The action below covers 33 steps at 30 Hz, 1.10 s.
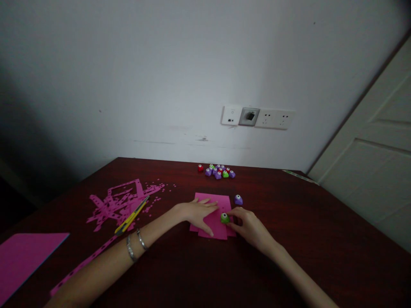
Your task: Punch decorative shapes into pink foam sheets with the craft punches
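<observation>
Pink paper pieces (214, 231) lie overlapping on the table in front of me. My left hand (199, 213) rests flat on their left side, fingers spread. At their right side, my right hand (246, 222) pinches a small green craft punch (224, 218) with a white-and-dark round top. The punch sits over the paper; whether it touches the sheet I cannot tell. Just beyond my right hand stands a purple craft punch (238, 199). Two silvery bangles (130, 248) circle my left wrist and forearm.
Several red, green and purple punches (218, 174) cluster near the wall. Left of my hands lie pink paper scraps (118, 205), a yellow utility knife (131, 217) and a long punched pink strip (86, 262). A larger pink sheet (28, 261) covers the near left corner. Sockets (274, 119) are on the wall.
</observation>
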Each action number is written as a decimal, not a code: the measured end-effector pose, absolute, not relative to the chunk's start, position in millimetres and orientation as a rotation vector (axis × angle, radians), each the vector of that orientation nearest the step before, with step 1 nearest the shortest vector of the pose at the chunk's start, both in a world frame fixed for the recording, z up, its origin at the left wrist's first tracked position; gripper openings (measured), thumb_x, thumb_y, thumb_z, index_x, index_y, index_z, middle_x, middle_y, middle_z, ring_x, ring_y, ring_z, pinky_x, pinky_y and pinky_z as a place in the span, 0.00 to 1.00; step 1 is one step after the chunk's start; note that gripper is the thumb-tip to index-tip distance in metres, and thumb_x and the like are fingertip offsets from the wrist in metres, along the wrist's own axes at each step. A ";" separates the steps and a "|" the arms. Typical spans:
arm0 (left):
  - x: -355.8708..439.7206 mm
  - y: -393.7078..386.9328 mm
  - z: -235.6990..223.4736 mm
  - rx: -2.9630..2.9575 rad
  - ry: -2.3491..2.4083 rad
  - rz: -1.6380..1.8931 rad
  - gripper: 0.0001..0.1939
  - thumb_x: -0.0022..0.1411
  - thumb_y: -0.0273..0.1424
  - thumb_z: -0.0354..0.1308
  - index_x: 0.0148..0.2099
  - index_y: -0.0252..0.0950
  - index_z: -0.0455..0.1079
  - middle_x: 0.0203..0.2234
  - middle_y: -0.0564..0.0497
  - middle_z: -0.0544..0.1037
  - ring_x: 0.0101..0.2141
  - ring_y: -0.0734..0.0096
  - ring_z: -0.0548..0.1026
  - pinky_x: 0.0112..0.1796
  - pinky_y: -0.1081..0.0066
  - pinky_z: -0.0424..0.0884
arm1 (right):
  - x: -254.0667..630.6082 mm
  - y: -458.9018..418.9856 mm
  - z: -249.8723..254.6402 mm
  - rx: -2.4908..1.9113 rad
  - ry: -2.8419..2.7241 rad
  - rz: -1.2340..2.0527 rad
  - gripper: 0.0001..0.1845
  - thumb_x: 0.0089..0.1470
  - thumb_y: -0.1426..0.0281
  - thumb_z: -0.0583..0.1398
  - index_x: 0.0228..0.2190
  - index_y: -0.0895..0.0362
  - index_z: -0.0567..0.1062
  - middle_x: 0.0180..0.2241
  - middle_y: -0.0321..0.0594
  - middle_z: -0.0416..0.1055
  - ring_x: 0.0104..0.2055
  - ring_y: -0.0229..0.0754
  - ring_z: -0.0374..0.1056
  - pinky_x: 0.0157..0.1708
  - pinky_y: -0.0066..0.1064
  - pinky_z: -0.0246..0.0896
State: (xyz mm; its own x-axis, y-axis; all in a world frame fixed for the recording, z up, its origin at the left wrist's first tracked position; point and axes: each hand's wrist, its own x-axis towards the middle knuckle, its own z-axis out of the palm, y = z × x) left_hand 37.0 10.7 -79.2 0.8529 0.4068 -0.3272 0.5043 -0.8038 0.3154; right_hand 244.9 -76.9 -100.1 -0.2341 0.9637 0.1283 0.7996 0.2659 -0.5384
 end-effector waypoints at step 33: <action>32.3 22.5 -84.3 2.624 0.654 -0.348 0.55 0.45 0.56 0.55 0.66 0.34 0.35 0.63 0.43 0.36 0.62 0.52 0.36 0.58 0.53 0.40 | 239.5 -68.1 -111.4 -1.569 -1.559 1.247 0.15 0.52 0.58 0.51 0.34 0.57 0.64 0.16 0.30 0.68 0.09 0.29 0.55 0.06 0.18 0.43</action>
State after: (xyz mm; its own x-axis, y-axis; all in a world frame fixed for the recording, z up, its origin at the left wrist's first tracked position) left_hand 32.3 22.5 -84.3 0.8587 0.3907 -0.3316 0.4934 -0.8051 0.3292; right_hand 239.5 -68.1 -111.4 -0.1275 0.9704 -0.2053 0.4139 -0.1360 -0.9001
